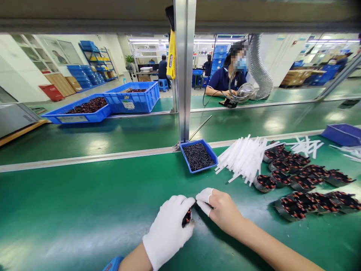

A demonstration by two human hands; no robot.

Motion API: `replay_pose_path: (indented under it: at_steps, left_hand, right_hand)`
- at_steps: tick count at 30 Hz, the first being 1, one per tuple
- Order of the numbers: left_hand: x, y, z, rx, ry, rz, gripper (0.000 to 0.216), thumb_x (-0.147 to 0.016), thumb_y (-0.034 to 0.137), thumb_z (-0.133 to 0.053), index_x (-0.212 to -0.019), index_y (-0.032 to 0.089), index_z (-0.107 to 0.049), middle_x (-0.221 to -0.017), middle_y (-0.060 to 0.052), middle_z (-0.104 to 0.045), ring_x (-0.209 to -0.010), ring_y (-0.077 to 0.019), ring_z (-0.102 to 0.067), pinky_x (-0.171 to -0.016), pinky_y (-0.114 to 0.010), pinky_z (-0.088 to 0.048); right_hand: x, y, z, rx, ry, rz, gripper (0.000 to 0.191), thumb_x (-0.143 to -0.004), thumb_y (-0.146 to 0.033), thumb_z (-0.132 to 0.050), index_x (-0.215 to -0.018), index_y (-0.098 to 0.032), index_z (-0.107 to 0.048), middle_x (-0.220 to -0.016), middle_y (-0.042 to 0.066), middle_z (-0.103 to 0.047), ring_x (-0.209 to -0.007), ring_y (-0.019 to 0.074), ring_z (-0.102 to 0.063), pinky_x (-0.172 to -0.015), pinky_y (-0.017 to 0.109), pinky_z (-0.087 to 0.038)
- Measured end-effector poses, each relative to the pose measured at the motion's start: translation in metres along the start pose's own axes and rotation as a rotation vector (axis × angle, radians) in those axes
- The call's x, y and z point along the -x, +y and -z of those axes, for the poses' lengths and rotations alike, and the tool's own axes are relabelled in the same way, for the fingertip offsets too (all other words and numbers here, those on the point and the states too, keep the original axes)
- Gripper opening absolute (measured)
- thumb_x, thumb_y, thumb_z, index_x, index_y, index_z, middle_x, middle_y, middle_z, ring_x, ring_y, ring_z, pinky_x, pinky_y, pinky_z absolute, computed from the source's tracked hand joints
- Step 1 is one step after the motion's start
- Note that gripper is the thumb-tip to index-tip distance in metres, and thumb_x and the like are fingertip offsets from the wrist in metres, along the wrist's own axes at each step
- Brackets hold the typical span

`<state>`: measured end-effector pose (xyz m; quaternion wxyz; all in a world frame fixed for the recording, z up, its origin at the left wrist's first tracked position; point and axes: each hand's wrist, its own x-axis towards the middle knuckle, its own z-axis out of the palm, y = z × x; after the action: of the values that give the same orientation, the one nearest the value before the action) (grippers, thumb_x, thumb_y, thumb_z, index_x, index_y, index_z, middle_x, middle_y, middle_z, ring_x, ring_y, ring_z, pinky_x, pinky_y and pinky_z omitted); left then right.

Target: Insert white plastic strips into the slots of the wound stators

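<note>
My left hand [172,229], in a white glove, is closed round a small motor stator [187,217] with black and copper-coloured parts. The glove hides most of it. Just to its right, my right hand [218,207] wears white finger cots and has its fingertips pinched together. Whatever may be between them is too small or hidden to make out. Beyond the hands sits a small blue tray [216,161] of thin black pieces [199,155]. A heap of white strips [243,158] lies right of that tray.
Rows of similar stators [293,207] stand on the green bench [84,210] at right. A purple-blue bin [342,134] is at the far right. A metal post [184,75] rises ahead, with blue crates [131,98] behind it. Across the bench sits a masked person [225,81].
</note>
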<state>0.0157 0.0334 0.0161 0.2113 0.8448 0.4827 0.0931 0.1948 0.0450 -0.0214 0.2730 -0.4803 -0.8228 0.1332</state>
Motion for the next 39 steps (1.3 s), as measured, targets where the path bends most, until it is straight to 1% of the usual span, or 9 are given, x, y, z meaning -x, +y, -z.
replay_pose_path:
  at_steps: [4, 7, 9, 11, 16, 21, 28, 36, 39]
  left_hand:
    - [0.001, -0.005, -0.008, 0.024, 0.015, 0.006, 0.048, -0.072, 0.018, -0.047, -0.119, 0.025, -0.044, -0.097, -0.005, -0.057, -0.091, -0.0236, -0.051, -0.08, -0.037, -0.043]
    - [0.001, -0.012, -0.02, 0.06, 0.057, 0.011, 0.069, -0.072, 0.017, -0.046, -0.135, 0.021, -0.017, -0.111, -0.009, -0.053, -0.101, -0.0246, -0.05, -0.087, -0.039, -0.04]
    - [0.002, -0.016, -0.026, 0.077, 0.094, 0.022, 0.079, -0.072, 0.016, -0.046, -0.137, 0.021, -0.002, -0.13, -0.012, -0.042, -0.115, -0.0255, -0.043, -0.094, -0.04, -0.036]
    - [0.002, -0.017, -0.029, 0.086, 0.111, 0.055, 0.082, -0.073, 0.017, -0.045, -0.137, 0.02, 0.005, -0.141, -0.013, -0.025, -0.124, -0.0262, -0.034, -0.098, -0.041, -0.034]
    - [0.001, -0.017, -0.029, 0.111, 0.091, 0.098, 0.081, -0.072, 0.017, -0.045, -0.137, 0.016, 0.004, -0.144, -0.015, -0.019, -0.126, -0.0278, -0.031, -0.098, -0.041, -0.035]
    - [0.002, -0.018, -0.029, 0.127, 0.095, 0.088, 0.082, -0.071, 0.016, -0.045, -0.138, 0.018, 0.003, -0.143, -0.013, -0.024, -0.124, -0.0277, -0.034, -0.097, -0.04, -0.036]
    - [0.004, -0.015, -0.028, 0.114, 0.088, 0.086, 0.083, -0.072, 0.016, -0.046, -0.137, 0.019, 0.006, -0.142, -0.014, -0.023, -0.123, -0.0275, -0.035, -0.096, -0.041, -0.037]
    - [0.003, -0.019, -0.032, 0.122, 0.116, 0.059, 0.085, -0.071, 0.014, -0.046, -0.137, 0.022, 0.006, -0.141, -0.013, -0.026, -0.124, -0.0275, -0.034, -0.095, -0.042, -0.038]
    - [0.003, -0.02, -0.034, 0.121, 0.13, 0.046, 0.084, -0.07, 0.013, -0.046, -0.137, 0.022, 0.005, -0.141, -0.013, -0.026, -0.124, -0.0276, -0.034, -0.096, -0.043, -0.037]
  right_hand:
    - [-0.003, -0.003, -0.005, 0.178, -0.03, 0.063, 0.025, -0.087, -0.017, -0.038, -0.076, -0.016, -0.061, -0.073, 0.008, -0.058, -0.07, 0.0183, -0.052, -0.061, 0.027, -0.041]
    - [-0.011, -0.005, -0.013, 0.173, -0.053, 0.073, 0.027, -0.087, -0.016, -0.035, -0.073, -0.015, -0.057, -0.071, 0.009, -0.055, -0.07, 0.02, -0.049, -0.06, 0.028, -0.04]
    - [-0.02, -0.005, -0.018, 0.119, -0.07, 0.094, 0.024, -0.087, -0.016, -0.037, -0.072, -0.015, -0.056, -0.072, 0.009, -0.056, -0.07, 0.0192, -0.049, -0.062, 0.028, -0.04]
    - [-0.029, -0.004, -0.021, 0.045, -0.101, 0.134, 0.021, -0.086, -0.018, -0.042, -0.07, -0.016, -0.056, -0.071, 0.006, -0.057, -0.067, 0.0164, -0.05, -0.062, 0.025, -0.041]
    - [-0.036, 0.0, -0.014, -0.159, -0.156, 0.211, 0.015, -0.084, -0.015, -0.05, -0.074, -0.017, -0.06, -0.072, 0.0, -0.063, -0.068, 0.0104, -0.056, -0.064, 0.018, -0.043]
    - [-0.031, -0.006, -0.007, -0.411, -0.121, 0.083, 0.015, -0.08, -0.013, -0.052, -0.079, -0.019, -0.066, -0.078, 0.0, -0.067, -0.071, 0.0118, -0.059, -0.067, 0.02, -0.044]
    - [-0.029, -0.012, -0.011, -0.423, -0.056, -0.006, 0.019, -0.072, -0.009, -0.051, -0.065, -0.016, -0.066, -0.061, 0.001, -0.062, -0.055, 0.0115, -0.052, -0.054, 0.02, -0.04]
    - [-0.023, -0.007, -0.013, -0.52, -0.086, -0.002, 0.022, -0.071, -0.007, -0.049, -0.073, -0.018, -0.068, -0.066, 0.001, -0.063, -0.058, 0.0114, -0.053, -0.056, 0.02, -0.04]
    - [-0.023, -0.007, -0.013, -0.573, -0.112, -0.028, 0.021, -0.07, -0.007, -0.049, -0.068, -0.017, -0.068, -0.063, 0.0, -0.06, -0.057, 0.0111, -0.05, -0.056, 0.021, -0.039]
